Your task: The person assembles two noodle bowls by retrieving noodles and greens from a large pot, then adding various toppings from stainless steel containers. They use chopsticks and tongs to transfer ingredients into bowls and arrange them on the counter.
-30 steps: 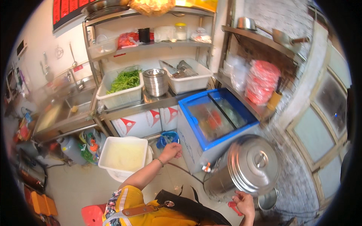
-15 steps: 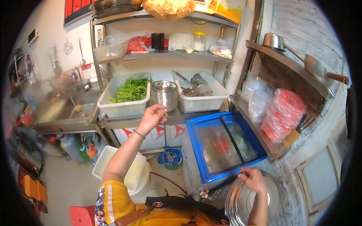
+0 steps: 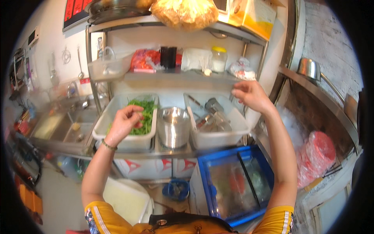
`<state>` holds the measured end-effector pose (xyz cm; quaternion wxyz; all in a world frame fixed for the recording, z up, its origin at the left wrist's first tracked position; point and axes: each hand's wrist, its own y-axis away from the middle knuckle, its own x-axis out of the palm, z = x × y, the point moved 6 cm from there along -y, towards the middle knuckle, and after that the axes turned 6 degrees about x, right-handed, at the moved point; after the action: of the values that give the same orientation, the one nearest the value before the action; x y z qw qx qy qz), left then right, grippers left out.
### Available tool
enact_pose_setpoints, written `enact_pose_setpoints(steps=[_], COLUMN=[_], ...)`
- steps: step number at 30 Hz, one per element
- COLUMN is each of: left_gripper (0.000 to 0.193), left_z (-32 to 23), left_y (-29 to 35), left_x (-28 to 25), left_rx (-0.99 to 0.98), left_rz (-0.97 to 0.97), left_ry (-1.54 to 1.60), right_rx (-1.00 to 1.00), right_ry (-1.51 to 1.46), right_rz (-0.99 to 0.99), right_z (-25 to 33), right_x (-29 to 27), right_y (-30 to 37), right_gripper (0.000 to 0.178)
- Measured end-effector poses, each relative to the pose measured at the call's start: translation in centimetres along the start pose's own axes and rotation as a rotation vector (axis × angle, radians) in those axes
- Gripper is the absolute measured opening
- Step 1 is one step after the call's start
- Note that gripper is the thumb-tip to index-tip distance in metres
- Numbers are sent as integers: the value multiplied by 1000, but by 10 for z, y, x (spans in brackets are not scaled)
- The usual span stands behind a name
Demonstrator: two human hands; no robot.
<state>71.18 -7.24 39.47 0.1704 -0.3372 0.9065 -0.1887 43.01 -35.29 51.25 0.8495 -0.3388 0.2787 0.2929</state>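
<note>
My left hand [image 3: 124, 121] is raised over the left white plastic basket [image 3: 102, 125], its fingers loosely curled and apart. I see nothing between them. Behind the hand, long green peppers or beans [image 3: 147, 111] fill part of that basket. My right hand [image 3: 251, 96] hangs in the air just below the front edge of the middle shelf, near a clear plastic bag [image 3: 242, 69]. Its fingers are half bent, with nothing visible in them. Between the hands stand a shiny steel pot [image 3: 173, 128] and a second white basket [image 3: 224, 138] holding metal utensils [image 3: 213, 113].
A blue-rimmed chest freezer [image 3: 204, 187] stands low at right, below my right forearm. At left is a steel sink [image 3: 80, 130]. Shelves hold a black mug [image 3: 168, 57] and a yellow-lidded jar [image 3: 219, 60]. Wrapped red containers [image 3: 317, 156] stand at far right.
My right hand has risen from above the round metal lids at lower right to the shelf. My left hand has shifted left, to over the greens, its fingers looser. The view has tilted up.
</note>
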Motion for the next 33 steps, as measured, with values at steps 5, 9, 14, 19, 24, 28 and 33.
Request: enact_pose_setpoints(steps=[5, 9, 14, 19, 24, 28, 33], left_gripper=[24, 23, 22, 22, 22, 23, 33], left_z=[27, 57, 96, 121, 101, 70, 20], left_y=[-74, -108, -124, -136, -161, -202, -268], left_x=[-15, -33, -65, -86, -78, -67, -52], left_rx=[12, -13, -58, -80, -48, 83, 396], left_rz=[83, 119, 91, 91, 108, 52, -42], left_ry=[58, 67, 74, 131, 107, 127, 36], right_rx=[-181, -206, -179, -155, -179, -121, -215], right_ry=[102, 100, 48, 203, 202, 200, 309], right_rz=[-416, -642, -746, -791, -701, -557, -588], right_z=[61, 116, 150, 161, 141, 133, 126], right_x=[-19, -9, 9, 20, 37, 54, 71], right_y=[-189, -284, -359, -368, -362, -344, -338], right_gripper=[45, 54, 48, 21, 20, 21, 22])
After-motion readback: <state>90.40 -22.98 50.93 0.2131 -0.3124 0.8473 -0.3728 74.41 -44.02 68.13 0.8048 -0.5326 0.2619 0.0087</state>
